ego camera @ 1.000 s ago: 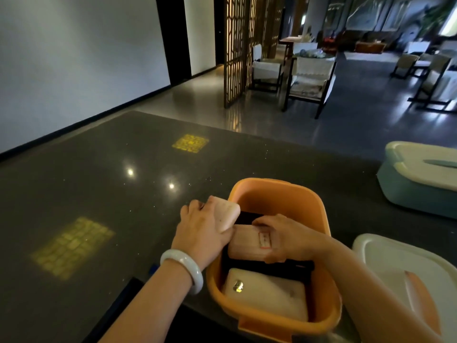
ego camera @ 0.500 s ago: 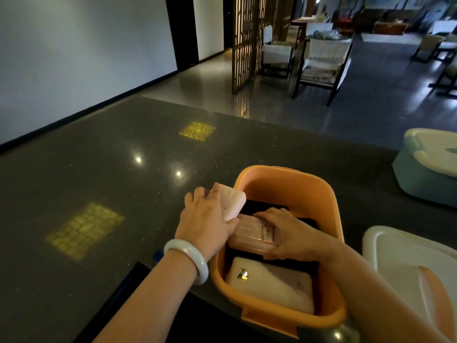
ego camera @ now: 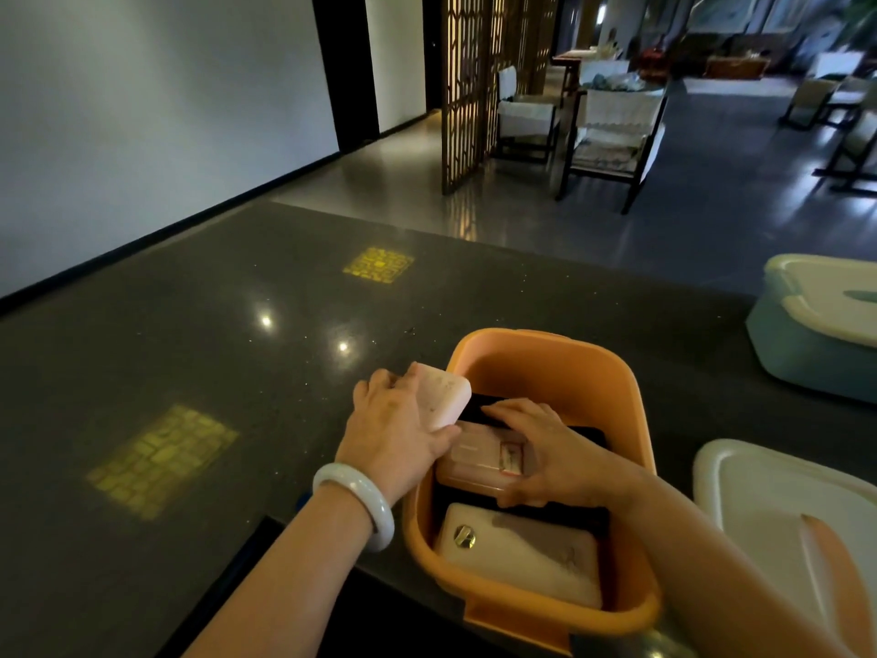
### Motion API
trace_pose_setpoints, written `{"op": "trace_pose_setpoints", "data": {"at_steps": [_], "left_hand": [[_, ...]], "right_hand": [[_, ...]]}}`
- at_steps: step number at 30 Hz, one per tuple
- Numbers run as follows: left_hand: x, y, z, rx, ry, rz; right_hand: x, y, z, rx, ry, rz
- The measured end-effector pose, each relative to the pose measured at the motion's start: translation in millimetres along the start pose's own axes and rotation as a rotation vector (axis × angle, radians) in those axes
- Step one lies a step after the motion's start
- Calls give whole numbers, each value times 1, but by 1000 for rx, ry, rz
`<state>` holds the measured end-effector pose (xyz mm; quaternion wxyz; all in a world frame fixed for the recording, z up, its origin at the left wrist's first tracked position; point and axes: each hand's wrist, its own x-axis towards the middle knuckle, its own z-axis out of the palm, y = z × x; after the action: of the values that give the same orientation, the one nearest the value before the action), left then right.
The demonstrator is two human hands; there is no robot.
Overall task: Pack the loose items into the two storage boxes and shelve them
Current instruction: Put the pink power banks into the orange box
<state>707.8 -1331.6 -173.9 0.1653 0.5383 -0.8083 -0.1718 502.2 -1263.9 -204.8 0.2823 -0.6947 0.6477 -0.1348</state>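
An orange storage box (ego camera: 612,372) stands open on the dark counter in front of me. My left hand (ego camera: 394,434) grips a pale pink rounded block (ego camera: 443,396) over the box's left rim. My right hand (ego camera: 545,448) reaches into the box and holds a pale rectangular case (ego camera: 474,460) with a small label, lying on a black item (ego camera: 588,434). A white pouch with a gold clasp (ego camera: 522,553) lies at the box's near end. A teal storage box (ego camera: 807,353) with its white lid on sits at the far right.
A white lid with an orange handle (ego camera: 769,515) lies on the counter right of the orange box. The dark stone counter (ego camera: 190,353) stretches left, lit by two yellow patches. Beyond it are chairs (ego camera: 612,135) and a lattice screen (ego camera: 467,87).
My right hand has lowered the pale case deeper into the orange box. The left hand stays at the rim with the pink block. My view has tilted slightly downward.
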Motion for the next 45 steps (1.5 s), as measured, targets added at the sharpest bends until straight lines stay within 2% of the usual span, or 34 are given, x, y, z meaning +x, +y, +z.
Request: {"op": "trace_pose_setpoints", "data": {"at_steps": [4,6,9,12,15,18,20,22,27,29,31,32,33,35,37,39,41,45], "left_hand": [[-3,10,-2,-73,20,64],[-2,20,1,-91,36,95],[2,32,4,-122,21,86],[9,34,-1,-203,-71,19],[17,29,-14,-424,-153,-85],[17,22,-22,-832,-308,-196],[16,21,-23,-1018,-383,-248],[15,23,-18,-1140,-343,-291],[11,35,5,-1242,-107,-340],[9,38,9,-1259,-79,-320],[7,38,8,-1226,-71,-238],[7,37,7,-1153,-40,-176],[7,34,3,-1019,7,-119],[9,22,1,-645,45,-61],[10,12,4,-458,-75,-114],[5,6,12,-444,-211,-164],[-1,4,19,-508,-276,-170],[-3,-1,27,-591,-249,-182]], "right_hand": [[0,-17,-10,276,265,90],[1,-28,-15,513,274,104],[0,-44,-21,983,192,67],[0,-46,-26,1117,202,92],[0,-41,-29,1214,186,134],[-3,-39,-32,1268,215,164],[-3,-38,-34,1213,267,178],[-3,-38,-36,1054,309,169],[-2,-49,-39,253,250,43],[1,-54,-31,2,338,-52],[4,-53,-30,15,550,-204],[6,-48,-34,66,612,-243],[8,-42,-41,72,607,-207],[16,-30,-53,-16,455,17],[28,-11,-55,-70,330,152],[37,0,-52,-42,249,148],[44,7,-50,-70,170,126],[50,21,-42,-55,96,125]]}}
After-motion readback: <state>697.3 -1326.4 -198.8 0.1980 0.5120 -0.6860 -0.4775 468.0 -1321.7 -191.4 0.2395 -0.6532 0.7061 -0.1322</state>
